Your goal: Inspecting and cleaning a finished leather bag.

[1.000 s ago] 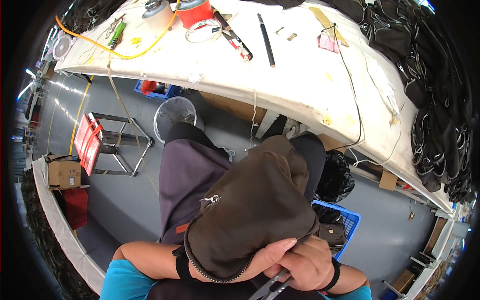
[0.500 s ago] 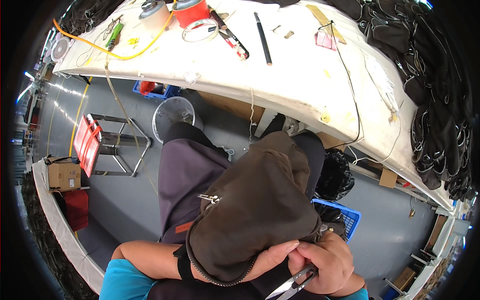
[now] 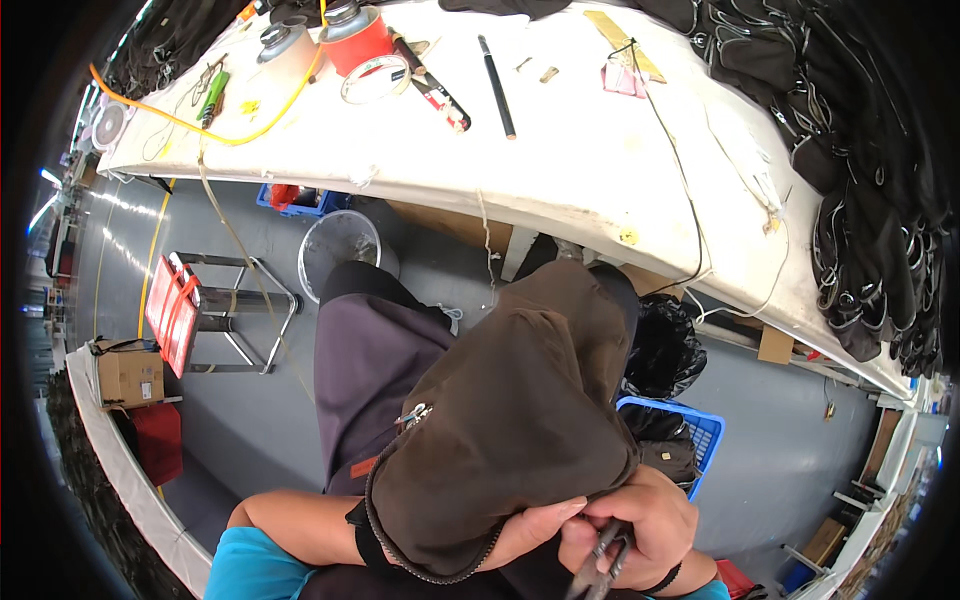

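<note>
A dark brown zippered fabric bag (image 3: 500,420) is bunched over my lap, its zip teeth curving round the near left edge. A metal zip pull (image 3: 415,414) shows on its left side. My left hand (image 3: 545,524) reaches under the near part of the bag; its thumb presses on the cloth, and most of its fingers are hidden. Beside that thumb, my right hand (image 3: 650,525) is closed at the bag's near right edge, with a small pair of thread snips (image 3: 603,562) in it. The snips' blades point down and are somewhat blurred.
A white-covered table (image 3: 400,160) ahead bears a roll of tape (image 3: 375,80), a black pen (image 3: 497,88), a cutter (image 3: 435,90) and tins. Dark bags (image 3: 850,220) are heaped at its right. Below stand a bin (image 3: 345,250), a stool (image 3: 225,310) and a blue crate (image 3: 708,435).
My right hand has shifted slightly left, and the snips have turned so their blades point more steeply down. The bag has shifted a little. The whole view has tilted slightly.
</note>
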